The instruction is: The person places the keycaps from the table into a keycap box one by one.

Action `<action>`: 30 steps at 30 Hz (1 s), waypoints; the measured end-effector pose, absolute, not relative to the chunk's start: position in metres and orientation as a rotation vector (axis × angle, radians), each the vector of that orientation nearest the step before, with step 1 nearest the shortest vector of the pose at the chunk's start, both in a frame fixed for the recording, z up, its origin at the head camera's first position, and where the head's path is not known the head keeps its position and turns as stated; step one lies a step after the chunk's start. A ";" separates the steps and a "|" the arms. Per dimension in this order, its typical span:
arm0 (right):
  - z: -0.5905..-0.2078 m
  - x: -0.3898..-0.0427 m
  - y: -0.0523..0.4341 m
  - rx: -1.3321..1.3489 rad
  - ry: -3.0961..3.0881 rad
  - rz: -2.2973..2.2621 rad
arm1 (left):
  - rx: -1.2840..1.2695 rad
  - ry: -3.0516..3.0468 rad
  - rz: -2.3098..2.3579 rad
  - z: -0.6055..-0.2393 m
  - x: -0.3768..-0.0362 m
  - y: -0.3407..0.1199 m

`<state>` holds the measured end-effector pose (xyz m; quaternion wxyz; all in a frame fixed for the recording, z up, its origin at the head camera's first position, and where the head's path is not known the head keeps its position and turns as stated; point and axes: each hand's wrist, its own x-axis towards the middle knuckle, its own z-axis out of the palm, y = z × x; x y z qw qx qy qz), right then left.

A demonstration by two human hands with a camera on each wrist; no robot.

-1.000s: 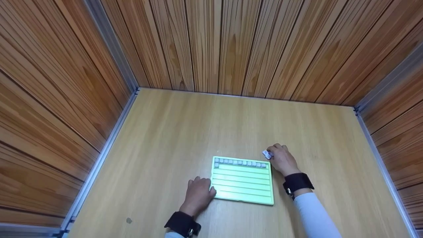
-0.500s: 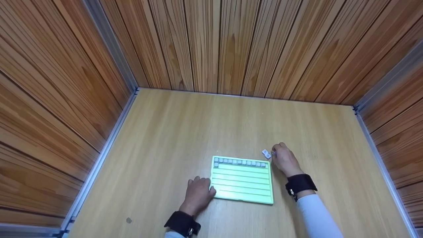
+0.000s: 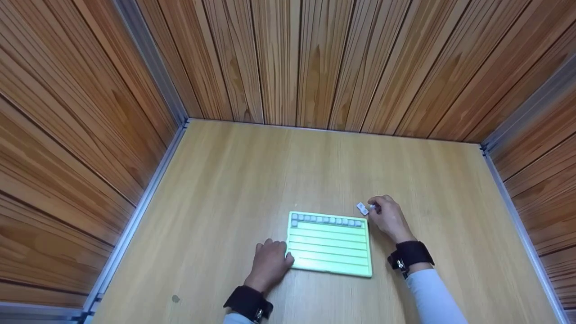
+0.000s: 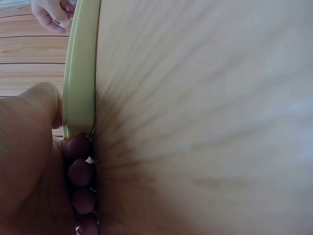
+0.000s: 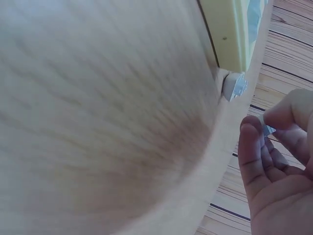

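Note:
A light-green tray (image 3: 331,250) with raised ridges lies on the table; small grey-white blocks (image 3: 326,220) line its top row, with one more below at the left. My left hand (image 3: 268,263) holds the tray's left edge, thumb on the rim and fingers alongside. Beyond the tray's far right corner, my right hand (image 3: 388,217) pinches a small white block (image 5: 267,128) between thumb and fingertips. Just left of those fingers, white blocks with dark marks (image 3: 362,209) lie together on the table.
The wooden table (image 3: 252,180) is enclosed by plank-patterned walls (image 3: 315,63) with grey metal edging (image 3: 148,189). A small round dark spot (image 3: 175,298) marks the table at the lower left.
My right hand has drawn slightly right, away from the white blocks, which now lie uncovered, and pinches one block. The left hand and tray have stayed nearly still.

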<state>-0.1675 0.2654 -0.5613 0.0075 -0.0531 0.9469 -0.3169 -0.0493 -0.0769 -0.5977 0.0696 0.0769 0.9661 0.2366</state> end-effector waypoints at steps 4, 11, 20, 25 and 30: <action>-0.561 -0.167 0.263 -0.181 2.962 -1.064 | 0.248 2.939 0.696 -0.598 -0.049 -0.077; -0.561 -0.165 0.256 -0.263 2.990 -1.069 | 0.237 2.927 0.720 -0.598 -0.049 -0.077; -0.557 -0.163 0.244 -0.280 2.943 -1.066 | 0.245 2.918 0.707 -0.599 -0.049 -0.078; -0.556 -0.163 0.236 -0.353 2.967 -1.056 | 0.249 2.906 0.702 -0.598 -0.049 -0.079; -0.556 -0.162 0.228 -0.370 2.947 -1.050 | 0.241 2.922 0.710 -0.598 -0.048 -0.078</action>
